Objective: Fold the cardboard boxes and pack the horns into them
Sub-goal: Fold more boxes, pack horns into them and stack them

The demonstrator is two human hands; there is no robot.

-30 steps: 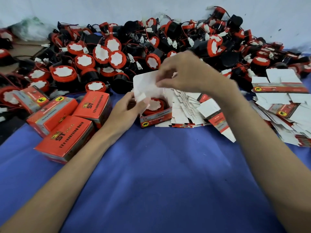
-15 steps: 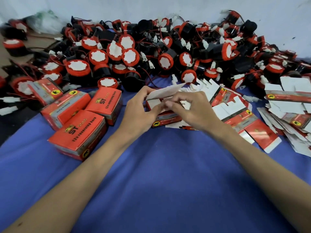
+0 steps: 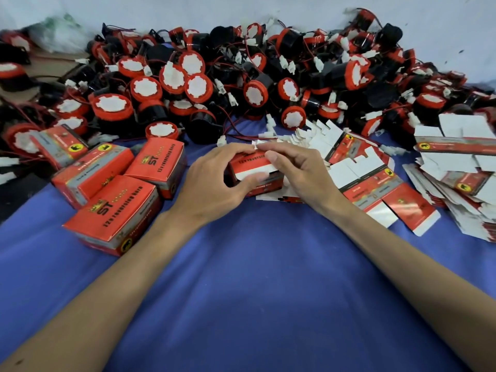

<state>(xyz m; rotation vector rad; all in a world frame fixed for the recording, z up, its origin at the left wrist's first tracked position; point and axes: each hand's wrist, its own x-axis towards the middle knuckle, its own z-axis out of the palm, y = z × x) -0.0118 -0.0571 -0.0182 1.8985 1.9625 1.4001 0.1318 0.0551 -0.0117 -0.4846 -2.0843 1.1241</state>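
A small red cardboard box (image 3: 253, 167) sits on the blue cloth at the centre, its lid folded nearly down. My left hand (image 3: 214, 181) grips its left side, thumb on the front. My right hand (image 3: 298, 170) curls over its right end, fingertips on the lid's top edge. The horn inside is hidden. A large heap of red-and-black horns (image 3: 241, 76) with white connectors lies behind. Flat unfolded boxes (image 3: 370, 183) fan out to the right.
Several closed red boxes (image 3: 115, 210) lie grouped at the left. A second stack of flat boxes (image 3: 461, 167) is at the far right. The blue cloth (image 3: 241, 291) spreads toward me. A pale wall (image 3: 295, 9) rises behind the heap.
The white lid flap that stood open over the horn has been folded down onto the box. My right hand dropped from above the box to its right end.
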